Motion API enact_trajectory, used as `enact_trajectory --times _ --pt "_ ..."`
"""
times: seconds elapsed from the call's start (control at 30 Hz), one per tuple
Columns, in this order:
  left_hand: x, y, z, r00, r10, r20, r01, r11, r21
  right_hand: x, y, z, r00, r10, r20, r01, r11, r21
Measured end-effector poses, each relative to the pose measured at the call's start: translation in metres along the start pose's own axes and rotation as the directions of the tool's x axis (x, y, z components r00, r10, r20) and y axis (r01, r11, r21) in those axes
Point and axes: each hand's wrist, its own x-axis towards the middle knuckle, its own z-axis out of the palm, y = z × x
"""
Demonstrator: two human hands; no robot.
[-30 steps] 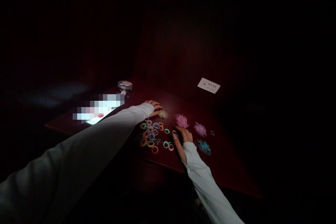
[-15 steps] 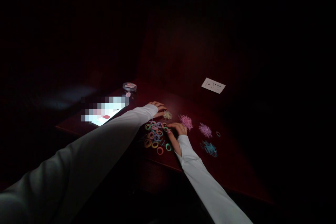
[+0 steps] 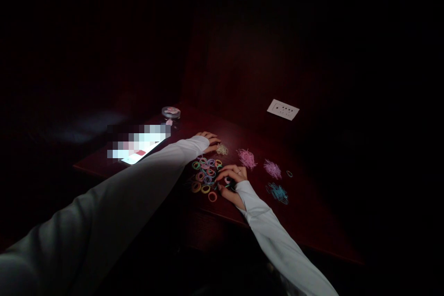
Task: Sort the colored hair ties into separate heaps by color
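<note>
My left hand rests on the dark red table with its fingers stretched out, beside a small pile of pale yellow rubber bands. Lower down, my right hand curves over the right side of a heap of colourful hair ties, thumb and fingers apart. A pale pink hair tie shows in the gap between its thumb and fingers. Beyond the right hand lie piles of pink rubber bands, purple rubber bands and blue rubber bands.
A lit phone, partly blurred out, lies to the left on the table. Behind it stands a clear round jar with a label on its lid. A single band lies at the right. A white socket plate is on the wall.
My right hand has moved left to the edge of the hair-tie heap and its thumb and fingers have spread around ties there. My left hand has stayed by the pale yellow bands.
</note>
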Motion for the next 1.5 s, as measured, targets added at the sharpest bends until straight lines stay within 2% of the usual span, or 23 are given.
enact_trajectory --times 0.17,0.47,0.73,0.93,1.1,1.5 --pt "0.001 0.002 -0.001 1.0 -0.023 0.017 0.023 1.0 -0.001 0.0 0.003 0.0 0.997 0.046 0.054 -0.043 0.997 -0.057" --pt "0.004 -0.002 0.008 0.999 -0.028 -0.024 0.028 0.999 0.016 0.001 0.001 -0.001 0.999 0.043 0.009 -0.042 0.996 -0.077" --pt "0.004 -0.002 0.008 0.999 -0.037 -0.031 0.037 0.999 0.006 0.003 0.003 0.001 0.993 0.078 -0.09 -0.075 0.996 0.041" --pt "0.005 -0.003 0.007 1.0 -0.012 -0.025 0.012 1.0 -0.001 0.002 0.005 0.003 0.961 0.239 -0.141 -0.203 0.952 0.231" --pt "0.006 -0.006 0.007 1.0 -0.005 -0.003 0.005 1.0 -0.008 0.002 0.006 0.001 0.965 0.212 -0.156 -0.175 0.96 0.219" --pt "0.004 -0.001 0.001 0.999 -0.032 0.041 0.032 0.999 -0.02 0.001 0.009 0.0 0.965 0.24 -0.111 -0.218 0.959 0.18"
